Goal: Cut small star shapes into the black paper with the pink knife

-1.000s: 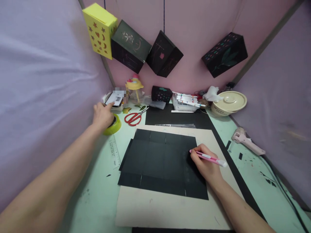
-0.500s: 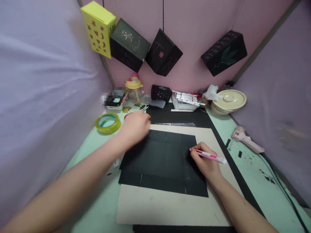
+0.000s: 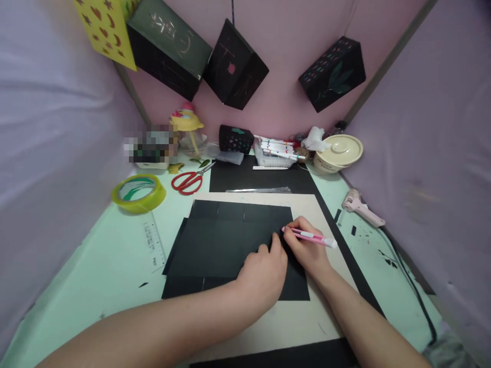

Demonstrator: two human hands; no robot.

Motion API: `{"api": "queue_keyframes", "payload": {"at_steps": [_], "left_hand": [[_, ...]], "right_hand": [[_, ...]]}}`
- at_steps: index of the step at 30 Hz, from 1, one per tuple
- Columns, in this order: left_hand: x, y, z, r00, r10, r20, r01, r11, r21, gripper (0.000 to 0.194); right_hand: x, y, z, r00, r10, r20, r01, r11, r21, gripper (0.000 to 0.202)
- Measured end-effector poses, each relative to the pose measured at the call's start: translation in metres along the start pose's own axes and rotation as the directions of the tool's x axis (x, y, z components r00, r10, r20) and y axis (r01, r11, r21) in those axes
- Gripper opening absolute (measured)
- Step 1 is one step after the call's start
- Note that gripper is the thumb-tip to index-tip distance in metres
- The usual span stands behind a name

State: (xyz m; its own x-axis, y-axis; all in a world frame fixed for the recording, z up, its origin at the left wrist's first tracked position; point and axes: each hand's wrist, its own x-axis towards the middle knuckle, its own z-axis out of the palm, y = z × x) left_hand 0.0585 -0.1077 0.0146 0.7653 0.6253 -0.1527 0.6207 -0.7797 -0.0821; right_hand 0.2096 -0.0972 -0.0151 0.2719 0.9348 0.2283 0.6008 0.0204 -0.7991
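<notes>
A slim pink pen with a white end is gripped between the thumb and fingers of my right hand, which rests at the right side of a black paper sheet. The pen's point is at the sheet's right part, close to my fingers. My left hand lies on the same sheet just left of the pen, fingers stretched and touching the paper, holding nothing. Short pale lines mark the sheet near its upper and lower edges. Beneath it is a larger whitish board.
To the left are a roll of yellow tape, red scissors and a clear ruler. White markers and a lidded bowl stand at the back. A pink glue gun lies right. Black paper boxes hang above.
My left hand has moved from the sheet's upper left corner down and right, beside the pen, uncovering the scissors. My right hand keeps the pen near the same place on the sheet.
</notes>
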Motion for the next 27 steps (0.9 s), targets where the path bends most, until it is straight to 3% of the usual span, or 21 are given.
{"api": "queue_keyframes", "payload": {"at_steps": [4,9,27], "left_hand": [[0.0020,-0.0037,0.0069,0.999,0.017,-0.048,-0.018,0.999,-0.029,0.055],[0.0047,-0.0034,0.0111,0.998,-0.003,-0.070,-0.002,0.997,-0.074,0.057],[0.0034,-0.0048,0.0058,1.000,0.017,-0.010,-0.018,0.997,-0.077,0.057]], "right_hand": [[0.0007,0.0000,0.0004,0.997,0.052,-0.065,-0.051,0.999,0.015,0.013],[0.0011,-0.0008,0.0011,0.998,0.054,-0.022,-0.053,0.998,0.012,0.012],[0.0029,-0.0045,-0.0020,0.997,0.069,-0.037,-0.067,0.997,0.048,0.012]]}}
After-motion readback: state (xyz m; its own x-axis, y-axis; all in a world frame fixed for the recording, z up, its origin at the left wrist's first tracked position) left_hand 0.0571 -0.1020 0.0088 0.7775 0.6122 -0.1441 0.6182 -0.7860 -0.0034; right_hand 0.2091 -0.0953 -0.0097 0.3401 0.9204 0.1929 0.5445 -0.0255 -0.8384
